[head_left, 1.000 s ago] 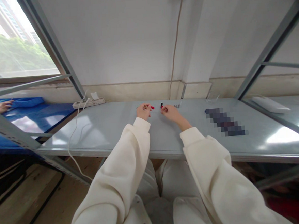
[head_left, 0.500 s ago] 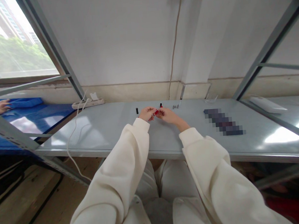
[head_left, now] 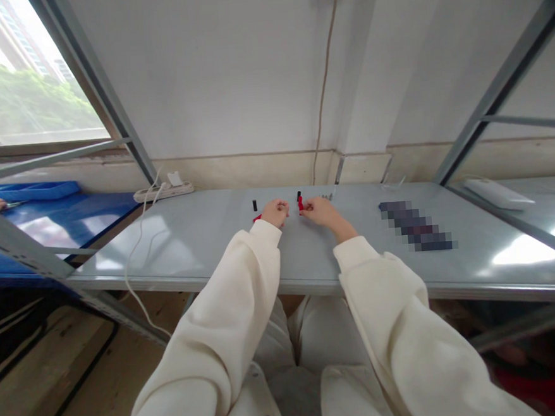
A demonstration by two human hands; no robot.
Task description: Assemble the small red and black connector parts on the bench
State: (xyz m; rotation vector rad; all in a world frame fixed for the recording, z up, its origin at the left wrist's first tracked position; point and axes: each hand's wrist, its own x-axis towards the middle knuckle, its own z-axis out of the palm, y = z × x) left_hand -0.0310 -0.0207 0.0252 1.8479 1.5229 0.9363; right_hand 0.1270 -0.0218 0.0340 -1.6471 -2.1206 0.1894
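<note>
Right hand (head_left: 323,211) is gripping a red piece (head_left: 301,204) mid-table, just right of left hand (head_left: 274,212). Left is keeping its fingers bent; can't tell if it's holding anything. Black cylinder (head_left: 254,205) is standing on the grey table (head_left: 198,239), far left of it. Small metal parts (head_left: 327,197) are sitting beyond the right hand.

- The head camera looked, from close by, from above and in front of the grey tabletop (head_left: 198,232).
- It faced forward and down, toward the white wall (head_left: 230,72) behind the tabletop.
- Its wide view reached the window (head_left: 22,93) beyond the tabletop's left end.
</note>
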